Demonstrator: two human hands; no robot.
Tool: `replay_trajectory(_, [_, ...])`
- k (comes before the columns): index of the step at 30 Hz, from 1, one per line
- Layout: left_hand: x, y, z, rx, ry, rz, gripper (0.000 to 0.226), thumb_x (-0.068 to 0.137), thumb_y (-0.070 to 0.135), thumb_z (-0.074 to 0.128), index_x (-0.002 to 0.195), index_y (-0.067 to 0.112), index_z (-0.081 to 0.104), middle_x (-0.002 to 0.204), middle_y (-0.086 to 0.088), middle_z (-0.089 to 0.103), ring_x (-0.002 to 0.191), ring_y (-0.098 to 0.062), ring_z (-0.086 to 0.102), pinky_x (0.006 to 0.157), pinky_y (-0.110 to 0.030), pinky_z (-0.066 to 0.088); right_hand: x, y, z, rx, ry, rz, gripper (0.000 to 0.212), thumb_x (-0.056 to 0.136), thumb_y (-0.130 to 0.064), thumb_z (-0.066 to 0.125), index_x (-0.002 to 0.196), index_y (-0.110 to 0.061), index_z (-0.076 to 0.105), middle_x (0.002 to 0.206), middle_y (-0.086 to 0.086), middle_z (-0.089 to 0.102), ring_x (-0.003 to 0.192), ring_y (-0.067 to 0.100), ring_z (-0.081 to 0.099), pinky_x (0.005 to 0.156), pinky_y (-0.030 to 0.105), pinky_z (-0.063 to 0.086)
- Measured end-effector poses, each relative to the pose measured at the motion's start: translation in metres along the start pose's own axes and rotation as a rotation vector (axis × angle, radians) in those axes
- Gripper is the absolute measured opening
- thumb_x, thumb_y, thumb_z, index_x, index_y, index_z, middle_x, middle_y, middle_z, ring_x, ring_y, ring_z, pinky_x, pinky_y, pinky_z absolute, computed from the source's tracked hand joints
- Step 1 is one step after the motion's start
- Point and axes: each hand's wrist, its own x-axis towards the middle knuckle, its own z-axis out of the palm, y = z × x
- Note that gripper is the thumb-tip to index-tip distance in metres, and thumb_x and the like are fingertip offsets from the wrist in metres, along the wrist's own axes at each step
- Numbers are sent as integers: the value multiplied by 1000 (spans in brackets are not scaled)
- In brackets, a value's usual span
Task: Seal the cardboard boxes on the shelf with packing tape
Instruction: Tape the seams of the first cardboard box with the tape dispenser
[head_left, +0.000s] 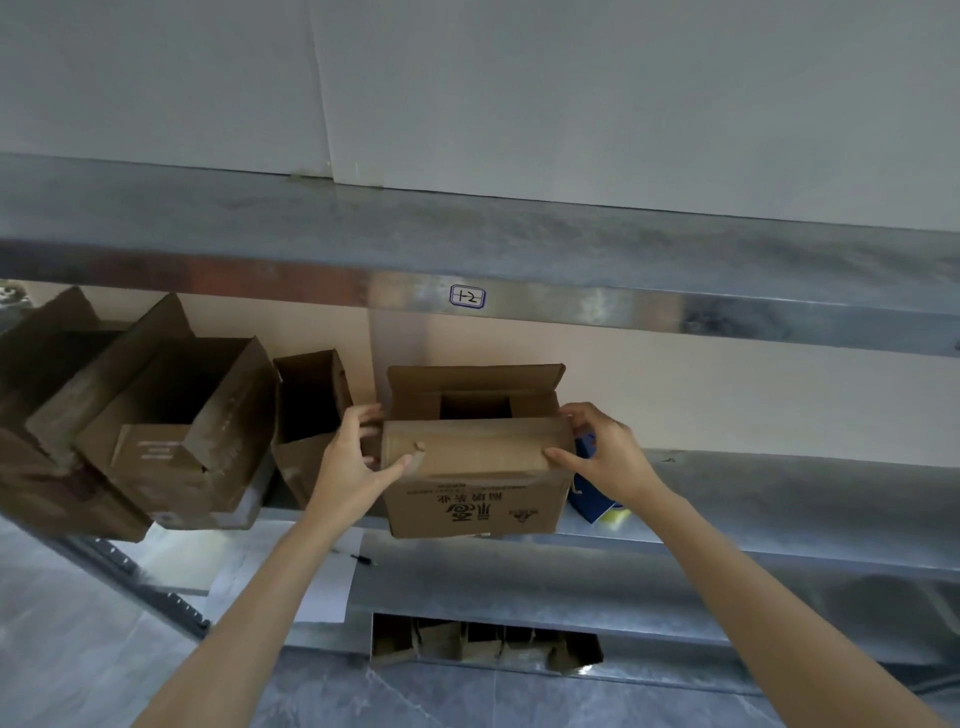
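box: centre frame on shelf, near flap folded down, far flap up
left hand: grips left corner, steadying
right hand: pinches right flap edge, closing for tape

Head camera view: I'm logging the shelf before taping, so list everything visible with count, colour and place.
printed box: one, brown, open, shelf centre, gripped by both hands
other boxes: three, brown, open, shelf left
blue packet: one, blue and yellow, right of printed box
label: one, white, upper rail
paper sheet: one, white, below shelf
cardboard pieces: several, brown, lower gap
shelf: one, grey metal
left hand: box's left side
right hand: box's right corner
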Motion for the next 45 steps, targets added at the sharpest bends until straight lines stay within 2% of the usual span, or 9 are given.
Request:
replay_trajectory(4, [6,-4,-1,-9,-22,-45,97,74,21,87,149,26,26,147,0,41,127,-17,49,99,-46,52,2,0,2,-1,16,56,82,76,-43,79,144,-21,38,132,0,53,108,14,54,90,27,47])
replay_trajectory(13, [26,-1,-9,52,-184,41,125,73,24,87,153,49,-6,159,25,6,145,-18,28,110,-51,42,15,-9,-6,48,-55,35,118,71,-32,86,155,-31,2,161,-2,18,141,24,34,110,44,38])
replay_trajectory(20, [33,0,-15,90,-188,70,114,72,25,88,155,37,12,159,11,17,131,-8,34,103,-39,49,24,-14,-5,9,-48,9,107,73,-32,85,152,-39,14,149,-1,28,132,17,38,100,33,41])
replay_trajectory(23, [33,-6,-16,111,-204,138,84,73,25,87,141,36,39,140,17,31,125,-8,45,95,-28,51,24,-10,-3,-74,-66,0,76,77,-36,82,140,-33,40,138,-3,30,120,19,47,92,27,44])
replay_trajectory(26, [32,-13,-13,98,-220,162,60,76,23,84,128,31,54,127,35,33,121,11,41,101,-35,48,22,-7,2,-72,-69,4,54,81,-37,77,129,-26,54,136,-8,32,117,11,46,93,23,40])
replay_trajectory(32, [31,-11,9,85,-183,146,46,85,28,75,127,28,56,143,21,37,130,3,34,111,-28,33,20,-9,19,3,-73,79,46,91,-48,62,128,-24,52,153,-8,33,132,15,42,102,28,39])
replay_trajectory(36, [29,-8,29,70,-88,157,46,85,31,76,126,26,58,145,21,35,128,9,31,104,-21,28,20,-18,34,27,-20,68,41,92,-48,59,125,-27,47,144,-7,39,119,16,49,91,28,44])
replay_trajectory(42, [29,-9,48,23,-18,185,42,83,23,77,122,23,61,150,10,37,138,-3,33,111,-23,28,16,-12,49,-45,48,9,49,91,-59,53,136,-42,43,158,-9,18,150,19,7,114,42,30])
replay_trajectory(45, [29,-8,53,19,-19,210,42,83,24,78,121,23,61,150,7,38,140,-8,34,114,-28,29,14,-8,45,-56,71,9,50,90,-59,55,135,-41,46,157,-8,21,148,17,14,108,41,40])
